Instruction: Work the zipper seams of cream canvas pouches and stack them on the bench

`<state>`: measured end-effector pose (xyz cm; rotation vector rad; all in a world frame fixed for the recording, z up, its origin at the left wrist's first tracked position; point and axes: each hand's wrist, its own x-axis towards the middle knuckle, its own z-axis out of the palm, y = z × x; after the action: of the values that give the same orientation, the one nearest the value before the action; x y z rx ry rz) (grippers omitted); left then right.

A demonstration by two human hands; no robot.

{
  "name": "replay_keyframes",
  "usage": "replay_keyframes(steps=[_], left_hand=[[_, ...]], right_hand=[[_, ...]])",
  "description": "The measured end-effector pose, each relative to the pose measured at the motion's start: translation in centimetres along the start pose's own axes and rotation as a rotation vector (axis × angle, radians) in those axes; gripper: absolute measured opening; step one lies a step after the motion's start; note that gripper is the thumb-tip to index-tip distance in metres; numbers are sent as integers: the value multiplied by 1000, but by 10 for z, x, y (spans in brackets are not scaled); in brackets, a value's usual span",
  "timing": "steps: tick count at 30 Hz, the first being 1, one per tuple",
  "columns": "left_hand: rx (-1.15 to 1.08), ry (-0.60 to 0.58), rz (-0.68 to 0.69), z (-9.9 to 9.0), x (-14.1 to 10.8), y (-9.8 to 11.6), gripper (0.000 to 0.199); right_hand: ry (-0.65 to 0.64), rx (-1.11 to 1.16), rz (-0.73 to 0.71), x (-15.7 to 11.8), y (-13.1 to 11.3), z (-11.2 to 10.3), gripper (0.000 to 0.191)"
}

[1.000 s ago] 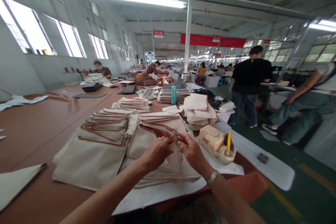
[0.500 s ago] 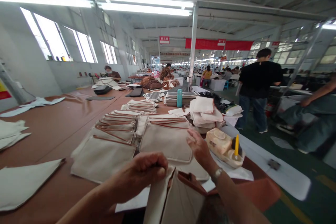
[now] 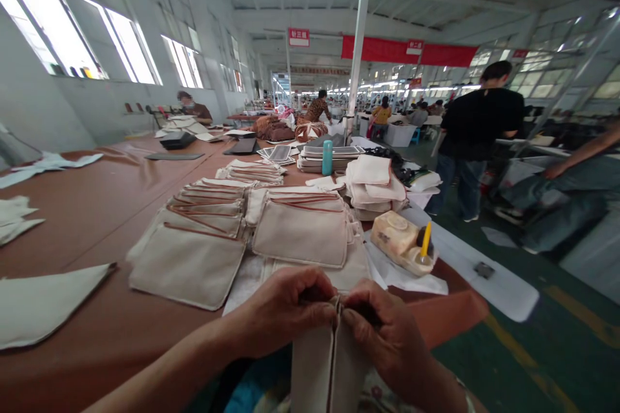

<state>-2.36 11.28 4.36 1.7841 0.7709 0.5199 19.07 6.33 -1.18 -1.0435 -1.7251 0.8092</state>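
Observation:
My left hand [image 3: 303,300] and my right hand [image 3: 378,319] meet at the bottom middle of the view. Each pinches an edge at the top of a beige fabric piece [image 3: 314,368], which hangs down toward my lap with a dark seam or gap along its middle. The fingertips of both hands nearly touch there. Just beyond them lies a stack of beige fabric panels [image 3: 300,232] with brown-trimmed edges. To its left is another fanned stack of beige panels [image 3: 188,264].
On the brown table [image 3: 87,232] a loose beige panel [image 3: 43,303] lies at left. Toward the right are a yellowed container [image 3: 394,235] with a yellow-handled tool [image 3: 425,242], a teal bottle [image 3: 327,158] and a pile of light pieces [image 3: 371,174]. A person in black [image 3: 479,122] stands at right.
My right hand has come down from beside the fabric stack and now grips the fabric piece next to my left hand. The view has tilted downward.

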Motion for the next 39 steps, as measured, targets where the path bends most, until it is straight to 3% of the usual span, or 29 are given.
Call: replay_keyframes(steps=[5,8,12,15,21,28,32,36,39], left_hand=[[137,32,-36,12,5,-4,24],[135,-22,-53,11,8,-8,24],[-63,-149,-30,10,12,-15,31],[-228,-226,-21,11,13,-18,38],[-278,-276,-112,7,15,-10,40],[-339,-286,-169,7,18,-9,34],[-277,-280,-175,10,20,-8,37],[-169,-251,-134,12,21,-5,27],[-56,-225,-111,15,21,-2,14]], right_hand=[[-54,-260,-162,-5,12,5,7],[-77,-246,-88,-5,13,3,12],[-164,353,258,2,13,-5,16],[-191,673,375,5,17,-7,14],[-246,568,333,2,15,-10,20],[-285,646,317,7,10,-25,28],[-379,448,306,7,6,-30,24],[-326,265,254,6,1,-26,14],[-299,235,292,7,1,-22,11]])
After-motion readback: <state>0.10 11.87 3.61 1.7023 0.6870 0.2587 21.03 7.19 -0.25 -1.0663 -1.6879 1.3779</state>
